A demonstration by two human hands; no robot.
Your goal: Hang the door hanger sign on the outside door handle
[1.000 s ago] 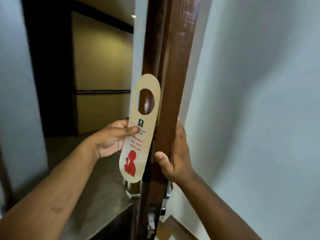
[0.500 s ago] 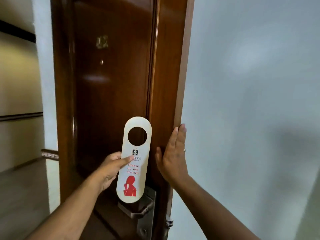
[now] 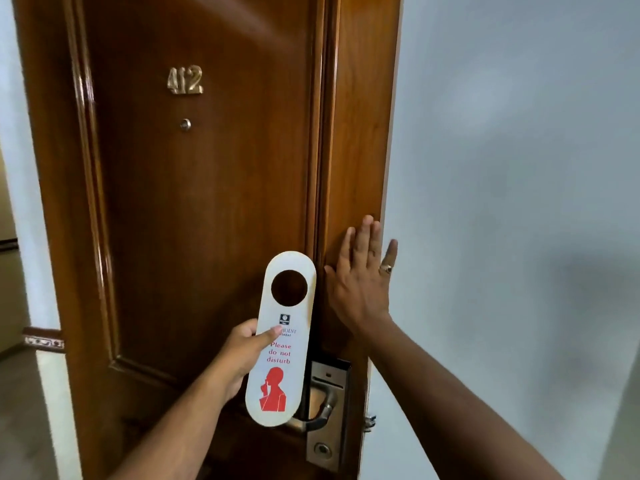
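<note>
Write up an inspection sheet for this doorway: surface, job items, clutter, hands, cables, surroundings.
Surface: brown wooden door, glossy, with brass number 412 and a peephole below it.
Job's things: door hanger sign, upright, hole at top, reading "Please do not disturb"; not yet on the door handle, whose lever it partly hides. Metal lock plate behind the lever.
Clutter: nothing seen.
Hands: left hand grips the sign's left edge, thumb on its face; right hand open, flat against the door's edge, a ring on one finger.
Cables: nothing seen.
Surroundings: pale wall on the right; corridor on the left.
</note>
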